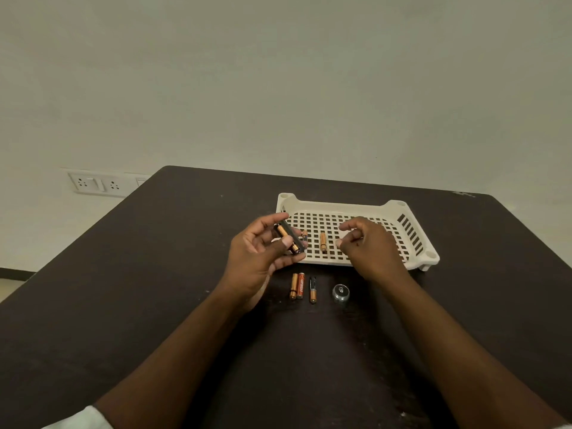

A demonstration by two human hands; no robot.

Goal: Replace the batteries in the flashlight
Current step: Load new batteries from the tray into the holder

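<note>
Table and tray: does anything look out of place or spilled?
Nothing spilled or damaged. Three batteries lie side by side on the table beside the flashlight cap; two more lie loose in the white tray. The left hand holds the battery holder; the right hand holds nothing.

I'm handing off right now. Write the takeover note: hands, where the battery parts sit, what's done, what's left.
Left hand grips the battery holder, with at least one battery seated in it.
Right hand holds nothing and hovers over the white tray.
Two loose batteries lie in the tray.
Three batteries lie side by side on the table in front of the tray; the round flashlight cap sits to their right.
Done: holder out, cap off.
Left: finish loading the holder, reassemble. Which batteries are fresh is unclear.
</note>
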